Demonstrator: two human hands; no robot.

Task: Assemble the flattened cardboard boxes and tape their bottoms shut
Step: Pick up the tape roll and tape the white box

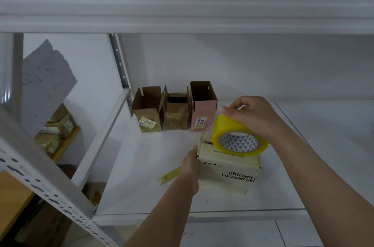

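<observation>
The pale cream printed cardboard box [228,174] stands on the white metal shelf [141,165], near its front edge and right of centre. The left hand [190,165] rests against the box's left side, its thumb at the upper left corner; the fingers are hidden behind the hand, so their curl cannot be determined. The right hand [253,117] grips the yellow roll of clear packing tape [238,135], fingers curled over the roll's top, holding it just above the box's far edge. A stretch of clear tape [204,131] runs from the roll down to the box's upper left corner (at the left thumb). At the far side of the shelf, three small open cardboard boxes stand in a row: a brown one [148,109], a shorter brown one [177,111] and a pink-fronted one [203,105].
</observation>
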